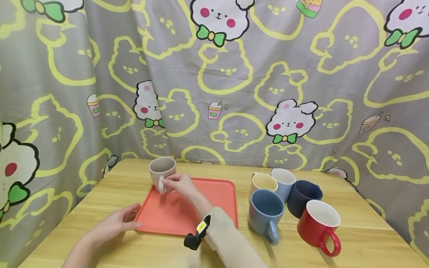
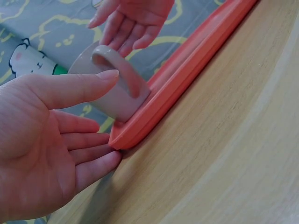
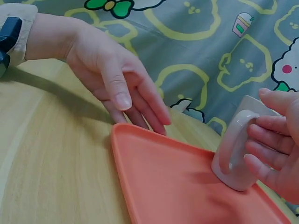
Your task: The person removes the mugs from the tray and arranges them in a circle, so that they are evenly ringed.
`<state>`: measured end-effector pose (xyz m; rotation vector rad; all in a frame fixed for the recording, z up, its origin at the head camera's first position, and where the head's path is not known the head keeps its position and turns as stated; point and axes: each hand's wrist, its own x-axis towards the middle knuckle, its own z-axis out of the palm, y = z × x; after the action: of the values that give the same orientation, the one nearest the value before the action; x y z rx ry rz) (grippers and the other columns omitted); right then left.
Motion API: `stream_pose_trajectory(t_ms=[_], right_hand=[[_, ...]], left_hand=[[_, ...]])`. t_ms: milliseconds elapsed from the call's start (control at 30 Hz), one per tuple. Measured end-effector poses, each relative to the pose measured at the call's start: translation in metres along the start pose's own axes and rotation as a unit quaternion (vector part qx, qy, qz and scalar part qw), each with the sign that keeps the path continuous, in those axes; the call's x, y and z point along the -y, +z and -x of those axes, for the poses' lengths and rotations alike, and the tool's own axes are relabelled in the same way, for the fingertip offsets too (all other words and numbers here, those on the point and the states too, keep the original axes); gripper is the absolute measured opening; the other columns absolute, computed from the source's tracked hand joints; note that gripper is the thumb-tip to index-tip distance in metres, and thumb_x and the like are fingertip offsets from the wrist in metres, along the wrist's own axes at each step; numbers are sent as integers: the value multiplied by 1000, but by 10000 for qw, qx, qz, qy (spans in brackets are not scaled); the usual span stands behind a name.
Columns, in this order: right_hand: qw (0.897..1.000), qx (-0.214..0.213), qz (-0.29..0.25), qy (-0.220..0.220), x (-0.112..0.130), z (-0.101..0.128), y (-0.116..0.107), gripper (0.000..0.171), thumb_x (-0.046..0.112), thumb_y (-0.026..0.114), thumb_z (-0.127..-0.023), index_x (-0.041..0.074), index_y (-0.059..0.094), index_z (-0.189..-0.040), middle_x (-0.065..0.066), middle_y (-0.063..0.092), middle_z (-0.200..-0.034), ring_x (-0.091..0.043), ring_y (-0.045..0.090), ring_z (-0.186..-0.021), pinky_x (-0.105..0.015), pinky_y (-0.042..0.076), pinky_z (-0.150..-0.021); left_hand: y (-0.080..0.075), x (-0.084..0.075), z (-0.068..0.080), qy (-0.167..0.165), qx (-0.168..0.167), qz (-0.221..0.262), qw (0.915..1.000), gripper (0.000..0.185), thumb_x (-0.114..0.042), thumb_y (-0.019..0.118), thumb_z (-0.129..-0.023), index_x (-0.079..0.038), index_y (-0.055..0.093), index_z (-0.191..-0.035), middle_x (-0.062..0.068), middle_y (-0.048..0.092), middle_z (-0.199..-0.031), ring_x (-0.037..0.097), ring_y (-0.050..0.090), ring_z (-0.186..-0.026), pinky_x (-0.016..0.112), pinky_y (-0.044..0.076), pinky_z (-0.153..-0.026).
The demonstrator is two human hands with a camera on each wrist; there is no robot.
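A light grey-beige mug stands upright at the far left corner of a coral-red tray, its handle turned toward the front. My right hand is at that handle; both wrist views show its fingers extended beside the mug rather than curled round it. In the right wrist view the index fingertip meets or nearly meets the handle's top. At the tray's near left corner rests my left hand, fingers loosely extended and touching the rim, thumb apart from them.
Right of the tray stand a yellow mug, a light blue mug, a blue mug, a navy mug and a red mug. A patterned grey curtain hangs behind the wooden table.
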<state>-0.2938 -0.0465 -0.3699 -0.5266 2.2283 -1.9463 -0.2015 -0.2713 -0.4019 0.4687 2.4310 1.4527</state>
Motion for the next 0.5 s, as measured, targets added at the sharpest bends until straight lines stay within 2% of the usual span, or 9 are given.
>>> stream_pose_trajectory(t_ms=[167,333,500], right_hand=[[9990,144,-352,222,-5,0,6,21,7,66,-84,-9,68,-98,-17,69,-81,-35,65,-81,-48,50,-78],[9970,283,-588,414,-8,2,10,23,5,66,-84,-10,66,-102,-11,69,-85,-22,65,-75,-40,52,-76],[9933,654,-791,538,-13,3,10,25,3,65,-84,-8,64,-107,-4,65,-86,-25,65,-82,-38,53,-74]], left_hand=[[0,1,0,55,34,-22,10000,75,-17,60,-89,24,17,-134,41,23,-138,51,32,-124,24,40,-89],[0,0,1,76,35,19,10000,74,-16,60,-89,24,17,-134,41,23,-138,51,32,-124,19,39,-86],[1,0,1,36,17,25,10000,75,-18,61,-89,23,17,-135,41,23,-139,51,31,-125,25,39,-90]])
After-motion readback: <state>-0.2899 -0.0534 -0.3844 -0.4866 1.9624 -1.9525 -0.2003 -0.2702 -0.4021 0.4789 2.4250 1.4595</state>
